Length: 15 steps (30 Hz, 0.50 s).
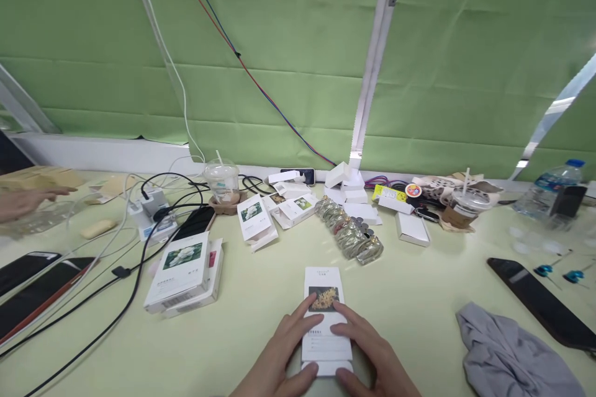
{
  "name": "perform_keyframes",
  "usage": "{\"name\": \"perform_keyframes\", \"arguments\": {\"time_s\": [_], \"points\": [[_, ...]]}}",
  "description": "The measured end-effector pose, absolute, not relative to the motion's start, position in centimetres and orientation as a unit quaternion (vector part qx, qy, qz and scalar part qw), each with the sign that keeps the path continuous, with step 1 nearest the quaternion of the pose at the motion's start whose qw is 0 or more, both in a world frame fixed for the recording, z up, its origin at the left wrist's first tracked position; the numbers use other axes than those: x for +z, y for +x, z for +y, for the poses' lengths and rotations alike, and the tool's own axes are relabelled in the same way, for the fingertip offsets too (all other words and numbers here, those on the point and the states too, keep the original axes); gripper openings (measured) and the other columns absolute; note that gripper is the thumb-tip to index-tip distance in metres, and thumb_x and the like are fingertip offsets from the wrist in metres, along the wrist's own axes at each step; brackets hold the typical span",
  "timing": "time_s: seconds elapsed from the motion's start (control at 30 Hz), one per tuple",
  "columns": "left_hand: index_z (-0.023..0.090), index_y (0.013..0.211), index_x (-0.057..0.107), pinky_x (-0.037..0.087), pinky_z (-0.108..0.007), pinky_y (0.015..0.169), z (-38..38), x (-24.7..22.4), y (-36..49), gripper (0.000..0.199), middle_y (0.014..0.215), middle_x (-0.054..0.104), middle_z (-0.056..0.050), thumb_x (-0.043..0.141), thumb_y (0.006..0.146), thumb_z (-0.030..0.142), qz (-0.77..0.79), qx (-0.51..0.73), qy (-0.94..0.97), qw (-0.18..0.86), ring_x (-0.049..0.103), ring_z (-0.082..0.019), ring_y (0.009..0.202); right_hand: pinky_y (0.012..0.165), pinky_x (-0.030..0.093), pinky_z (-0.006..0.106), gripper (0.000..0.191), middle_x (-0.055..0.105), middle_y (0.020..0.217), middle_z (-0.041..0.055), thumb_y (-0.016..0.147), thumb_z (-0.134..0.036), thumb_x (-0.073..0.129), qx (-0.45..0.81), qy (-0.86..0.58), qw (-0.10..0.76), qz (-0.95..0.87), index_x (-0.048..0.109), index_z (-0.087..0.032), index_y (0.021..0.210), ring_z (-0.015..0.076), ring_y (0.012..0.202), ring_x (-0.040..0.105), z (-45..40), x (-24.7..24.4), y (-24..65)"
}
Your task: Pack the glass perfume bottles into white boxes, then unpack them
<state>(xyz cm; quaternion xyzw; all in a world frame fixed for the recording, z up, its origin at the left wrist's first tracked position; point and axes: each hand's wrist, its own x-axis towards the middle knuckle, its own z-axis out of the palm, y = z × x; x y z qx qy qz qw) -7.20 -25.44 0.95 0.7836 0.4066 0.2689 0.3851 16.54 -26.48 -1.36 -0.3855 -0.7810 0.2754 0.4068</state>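
A slim white cardboard box (325,339) with a picture of yellowish flowers lies on the table right in front of me. My left hand (291,347) grips its left edge, fingertips on the printed face and thumb at the near end. From the other side my right hand (367,347) grips it the same way, its thumb by the near flap. That flap at the near end looks folded out or creased; I cannot tell if it is tucked in. Beyond the box lies a row of small clear packets (349,232).
Two stacked flower-print boxes (181,270) lie to the left, near black cables and a power strip (156,217). Further back are more boxes (256,220) and iced drink cups (222,180). A grey cloth (512,350) and a phone (542,301) lie right. Another person's hand (32,201) shows far left.
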Motion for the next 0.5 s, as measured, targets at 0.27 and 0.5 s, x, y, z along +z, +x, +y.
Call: {"name": "perform_keyframes", "arguments": {"time_s": [0.27,0.5], "points": [[0.04,0.14,0.041,0.04,-0.046,0.104,-24.7,-0.5,-7.6,0.054,0.159,0.026,-0.004,0.044,0.089,0.059,0.39,0.272,0.81,0.343,0.05,-0.032,0.128,0.1,0.049,0.039,0.039,0.052,0.142,0.0069,0.086,-0.045,0.061,0.271,-0.399,0.418,-0.77,0.057,-0.037,0.124,0.029,0.127,0.052,-26.1,-3.7,16.6],[0.038,0.139,0.042,0.033,-0.047,0.111,-24.9,-0.9,-7.3,0.048,0.159,0.026,-0.004,0.044,0.092,0.051,0.387,0.291,0.809,0.332,0.037,-0.028,0.139,0.103,0.047,0.037,0.041,0.05,0.144,0.0083,0.083,-0.033,0.066,0.266,-0.38,0.414,-0.783,0.057,-0.032,0.123,0.0274,0.13,0.05,-25.9,-2.8,16.6]]}}
